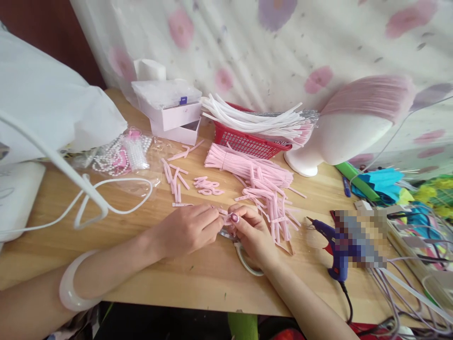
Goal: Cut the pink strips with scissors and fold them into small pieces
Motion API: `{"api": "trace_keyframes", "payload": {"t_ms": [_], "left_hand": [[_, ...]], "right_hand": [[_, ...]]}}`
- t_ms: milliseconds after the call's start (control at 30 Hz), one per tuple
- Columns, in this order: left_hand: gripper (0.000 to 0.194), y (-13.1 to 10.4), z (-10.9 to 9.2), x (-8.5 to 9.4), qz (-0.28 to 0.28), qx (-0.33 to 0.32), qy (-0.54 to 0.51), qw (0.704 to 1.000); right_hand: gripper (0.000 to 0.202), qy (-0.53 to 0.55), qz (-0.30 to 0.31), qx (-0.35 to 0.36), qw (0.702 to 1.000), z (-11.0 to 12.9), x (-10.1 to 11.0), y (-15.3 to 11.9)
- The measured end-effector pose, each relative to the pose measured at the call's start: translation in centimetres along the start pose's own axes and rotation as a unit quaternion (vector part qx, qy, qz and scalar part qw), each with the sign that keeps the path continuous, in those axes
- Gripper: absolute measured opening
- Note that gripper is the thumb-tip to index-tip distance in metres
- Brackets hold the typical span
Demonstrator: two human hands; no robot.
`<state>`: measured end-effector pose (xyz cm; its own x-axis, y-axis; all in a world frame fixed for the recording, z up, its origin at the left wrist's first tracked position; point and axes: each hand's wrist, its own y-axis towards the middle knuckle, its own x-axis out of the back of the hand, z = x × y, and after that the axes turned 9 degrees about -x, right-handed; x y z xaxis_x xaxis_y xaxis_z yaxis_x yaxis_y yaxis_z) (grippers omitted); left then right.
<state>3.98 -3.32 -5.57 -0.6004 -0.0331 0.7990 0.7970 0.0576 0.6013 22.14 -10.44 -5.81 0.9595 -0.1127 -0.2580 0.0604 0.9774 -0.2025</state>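
Observation:
My left hand (191, 229) and my right hand (253, 233) meet above the wooden table (159, 283), fingers closed around a small pink piece (228, 219). Most of that piece is hidden by the fingertips. Scissors with a pale handle (242, 259) lie under my right hand. Just beyond the hands are small looped pink pieces (208, 185) and short cut pink strips (173, 179). To their right, bent pink stems (276, 208) are heaped before a bundle of long pink pipe cleaners (240, 163).
A red basket (244, 141) holds white stems beside a white mannequin head (347, 137). Pink boxes (180, 118) and beads (122, 153) stand back left. A white cable (63, 165) crosses the left side. A blue glue gun (339, 250) and wires lie right.

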Motion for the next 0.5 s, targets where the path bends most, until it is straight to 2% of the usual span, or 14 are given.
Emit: {"api": "trace_keyframes", "payload": {"t_ms": [133, 233, 367, 500], "left_hand": [[0.03, 0.1, 0.4, 0.0, -0.001, -0.067, 0.023, 0.997], [0.031, 0.3, 0.6, 0.1, 0.007, -0.058, 0.042, 0.997], [0.025, 0.2, 0.8, 0.1, 0.016, 0.026, -0.057, 0.998], [0.023, -0.1, 1.0, -0.3, 0.006, 0.116, -0.147, 0.982]], "right_hand": [[0.025, 0.005, -0.002, 0.0, 1.0, 0.1, 0.1, 0.2], [0.023, -0.013, -0.003, 0.012, 1.0, 0.4, 0.3, 0.3], [0.025, -0.039, 0.0, 0.012, 0.999, 0.6, 0.6, 0.7], [0.034, -0.047, -0.002, -0.004, 0.999, 0.5, 0.8, 1.1]]}}
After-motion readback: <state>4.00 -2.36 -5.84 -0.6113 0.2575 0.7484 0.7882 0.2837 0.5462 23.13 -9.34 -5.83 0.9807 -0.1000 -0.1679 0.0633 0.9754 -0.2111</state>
